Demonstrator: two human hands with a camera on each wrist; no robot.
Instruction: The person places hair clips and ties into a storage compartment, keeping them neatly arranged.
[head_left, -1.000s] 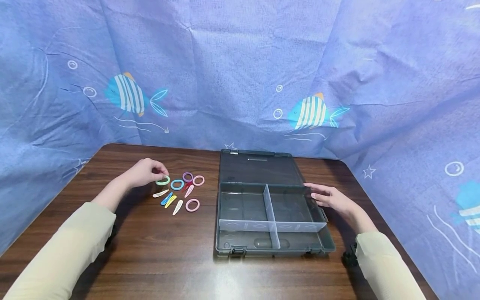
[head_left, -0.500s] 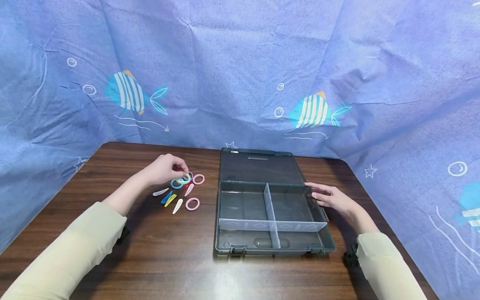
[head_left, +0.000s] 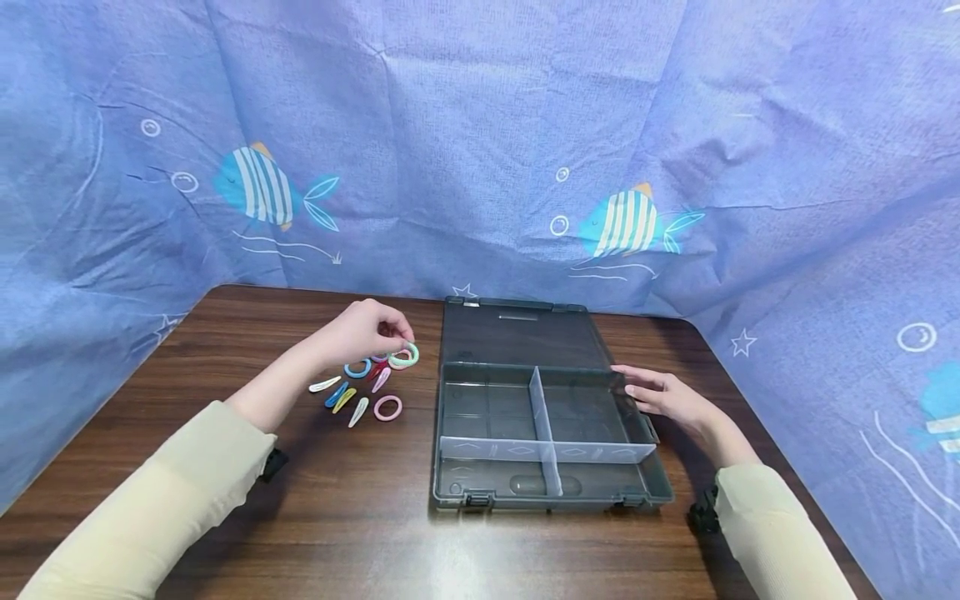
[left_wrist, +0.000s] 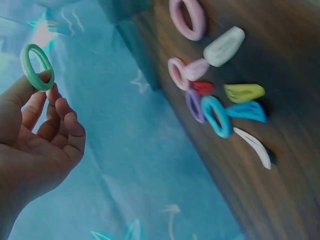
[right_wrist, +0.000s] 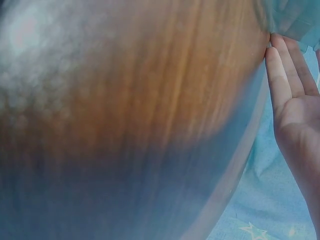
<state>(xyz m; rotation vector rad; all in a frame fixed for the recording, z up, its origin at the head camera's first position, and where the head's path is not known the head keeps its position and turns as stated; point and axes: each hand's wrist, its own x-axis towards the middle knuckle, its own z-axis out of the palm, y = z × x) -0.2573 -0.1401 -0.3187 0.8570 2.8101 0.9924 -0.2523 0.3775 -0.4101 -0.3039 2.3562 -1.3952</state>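
Note:
Between thumb and fingertips my left hand (head_left: 365, 333) pinches a green hair tie (left_wrist: 31, 80), held up above the table. Below and beside it lie a blue hair tie (head_left: 357, 368), a purple hair tie (left_wrist: 195, 106) and pink hair ties (head_left: 387, 408). Snap hair clips are among them: yellow (head_left: 345, 400), blue (head_left: 336, 395), red (left_wrist: 202, 88), pink (head_left: 382, 380) and white (head_left: 358, 412). My right hand (head_left: 675, 404) rests with extended fingers against the right side of a grey see-through box (head_left: 551, 503), whose lid lies back.
White dividers (head_left: 491, 450) split the box into several compartments. The lid (head_left: 517, 337) lies on the far side of the dark wooden table (head_left: 322, 517). A blue cloth (head_left: 465, 150) with fish prints hangs behind the table.
My left hand has lifted the green hair tie and carried it right, past the blue and purple ones, towards the box. The right hand stays at the box's side.

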